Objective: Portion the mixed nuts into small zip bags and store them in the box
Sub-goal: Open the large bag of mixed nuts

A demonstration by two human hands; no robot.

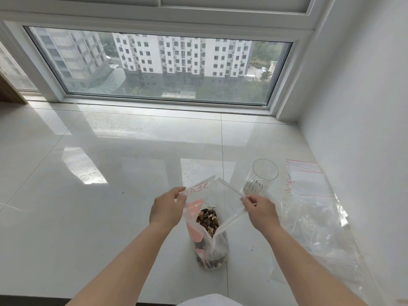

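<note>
nut bag (209, 237) nearest; glass (260, 180), zip bags (313, 204) beside.

Bright, flat daylight, all from the big window (159, 65) straight ahead; sky looks overcast so light is soft, no hard sun. Glossy white tiled surface (88, 151) mirrors the window as pale patches & streaks, strongest glare abt mid-frame left. Shadows weak: only faint grey under the forearms and beside the glass (261, 176). Clear plastic bags (315, 208) at right catch small highlights, edges hard to read vs the white wall (364, 107). Wide-angle lens bends window frame & wall lines outward twd edges. Centre fairly sharp, corners softer; bldgs outside slightly hazy, some compression smear
</note>
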